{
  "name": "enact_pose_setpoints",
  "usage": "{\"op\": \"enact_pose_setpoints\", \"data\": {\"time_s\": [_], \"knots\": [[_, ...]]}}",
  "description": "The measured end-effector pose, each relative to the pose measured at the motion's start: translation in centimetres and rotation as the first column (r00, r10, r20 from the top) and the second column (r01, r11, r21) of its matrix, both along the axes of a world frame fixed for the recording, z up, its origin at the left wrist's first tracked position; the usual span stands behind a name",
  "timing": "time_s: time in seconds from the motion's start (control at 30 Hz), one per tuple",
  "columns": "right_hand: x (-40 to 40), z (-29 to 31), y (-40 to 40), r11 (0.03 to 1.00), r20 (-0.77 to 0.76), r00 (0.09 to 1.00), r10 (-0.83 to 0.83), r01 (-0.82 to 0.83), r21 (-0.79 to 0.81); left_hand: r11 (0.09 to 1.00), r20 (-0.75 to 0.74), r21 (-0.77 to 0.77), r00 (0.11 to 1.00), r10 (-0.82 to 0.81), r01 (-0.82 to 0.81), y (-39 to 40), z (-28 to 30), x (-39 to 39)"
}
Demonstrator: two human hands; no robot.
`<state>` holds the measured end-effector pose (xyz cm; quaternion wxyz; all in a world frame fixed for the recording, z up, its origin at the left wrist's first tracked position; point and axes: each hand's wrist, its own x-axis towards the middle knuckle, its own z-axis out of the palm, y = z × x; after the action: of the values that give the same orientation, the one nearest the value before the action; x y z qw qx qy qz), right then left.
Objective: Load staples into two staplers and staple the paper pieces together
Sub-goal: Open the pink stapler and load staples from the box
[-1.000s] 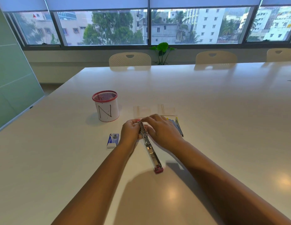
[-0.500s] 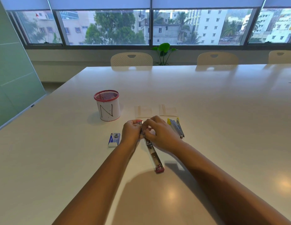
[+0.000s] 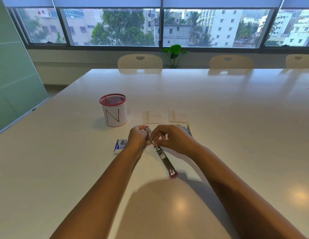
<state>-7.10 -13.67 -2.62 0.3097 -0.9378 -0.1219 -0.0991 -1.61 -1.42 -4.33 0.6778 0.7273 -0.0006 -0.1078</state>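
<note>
A red stapler [image 3: 165, 160] lies flipped fully open on the white table [image 3: 219, 126], its metal staple channel facing up and its red end pointing toward me. My left hand [image 3: 137, 138] grips the far half of it. My right hand [image 3: 172, 138] pinches something small over the channel near the hinge; what it holds is too small to tell. A second stapler [image 3: 189, 129], blue and yellow, lies mostly hidden behind my right hand. A blue staple box [image 3: 120, 146] sits just left of my left wrist. Two small stacks of paper pieces [image 3: 152, 116] [image 3: 178, 115] lie beyond my hands.
A white pen cup [image 3: 114, 110] with a red mesh rim and an "N" drawn on it stands left of the papers. Chairs [image 3: 140, 61] line the far table edge under the windows, with a green plant [image 3: 174, 52] behind them.
My right hand has slid toward me along the stapler from its far end to near the hinge. Left hand and stapler have stayed put.
</note>
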Motion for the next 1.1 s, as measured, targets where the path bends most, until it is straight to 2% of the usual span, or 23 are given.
{"op": "enact_pose_setpoints", "data": {"time_s": [0.13,0.23,0.33,0.53,0.6,0.67,0.7,0.77,0.83,0.9,1.0,1.1], "knots": [[-0.2,0.7,-0.5,0.993,-0.126,0.991,0.047,-0.061,-0.104,0.999,-0.046,-0.023,0.999,0.023,-0.024,0.0,0.4,-0.1],[-0.5,1.1,-0.8,0.990,-0.193,0.978,0.084,-0.104,-0.100,0.999,-0.079,-0.044,0.996,0.028,-0.031,-0.1,0.6,-0.3],[-0.7,1.4,-0.8,0.993,-0.201,0.976,0.088,-0.102,-0.060,0.998,-0.085,-0.058,0.996,0.033,-0.038,-0.1,0.6,-0.3],[-0.4,1.2,-0.9,0.998,-0.129,0.992,-0.002,-0.007,-0.070,0.996,-0.064,-0.041,0.995,-0.083,0.080,2.2,1.6,-0.4],[-0.4,1.2,-0.8,0.999,-0.125,0.992,-0.031,0.026,-0.038,0.983,0.063,0.154,0.992,-0.107,0.096,3.3,2.4,0.0],[-0.5,1.1,-0.7,0.999,-0.118,0.992,-0.036,0.034,-0.023,0.907,0.229,0.421,0.969,-0.094,-0.012,4.4,2.7,0.8],[-0.6,1.0,-0.6,0.999,-0.105,0.994,-0.032,0.030,-0.021,0.861,0.291,0.502,0.954,-0.076,-0.084,5.0,2.7,1.1],[-0.5,0.8,-0.4,0.999,-0.075,0.997,-0.014,0.012,-0.031,0.809,0.345,0.561,0.938,-0.037,-0.175,6.0,2.3,1.5],[-0.4,0.5,-0.5,0.997,-0.042,0.999,0.000,-0.004,-0.077,0.769,0.356,0.610,0.933,-0.049,-0.192,6.9,2.0,1.8],[-0.2,0.4,-0.8,0.994,-0.010,1.000,0.007,-0.008,-0.108,0.720,0.317,0.674,0.945,-0.080,-0.165,7.6,1.6,2.2],[-0.1,0.5,-1.3,0.989,0.003,1.000,0.006,-0.006,-0.145,0.643,0.153,0.764,0.983,-0.104,-0.051,8.1,1.4,2.7],[-0.2,0.7,-1.3,0.988,-0.009,1.000,-0.018,0.016,-0.154,0.463,0.009,0.882,0.980,-0.199,0.086,8.0,1.0,3.0]]}}
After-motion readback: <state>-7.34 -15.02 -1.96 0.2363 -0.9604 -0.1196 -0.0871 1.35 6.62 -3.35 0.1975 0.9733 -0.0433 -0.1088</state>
